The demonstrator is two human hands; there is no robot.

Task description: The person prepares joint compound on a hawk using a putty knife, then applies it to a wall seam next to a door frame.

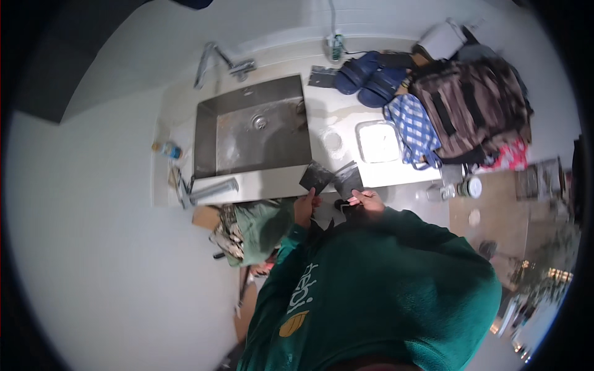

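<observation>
At the front edge of the white counter (334,176), just right of the steel sink (229,142), my left hand (305,208) pinches a dark, flat square piece (314,175), perhaps a pouch. Close beside it, my right hand (366,201) grips a second dark grey, glossy flat piece (346,177), which looks like a pouch or small stack. Both pieces are tilted over the edge. A clear square container (377,141) sits behind my right hand, and another dark flat piece (320,76) lies at the back of the counter.
Right: blue slippers (377,86), a checked cloth (411,127), a brown backpack (470,111), jars (468,188). Left: a faucet (219,62), a bottle (167,149), a metal fixture along the front edge (210,190). Below hangs a green bag (260,232). A white wall (80,235) stands left.
</observation>
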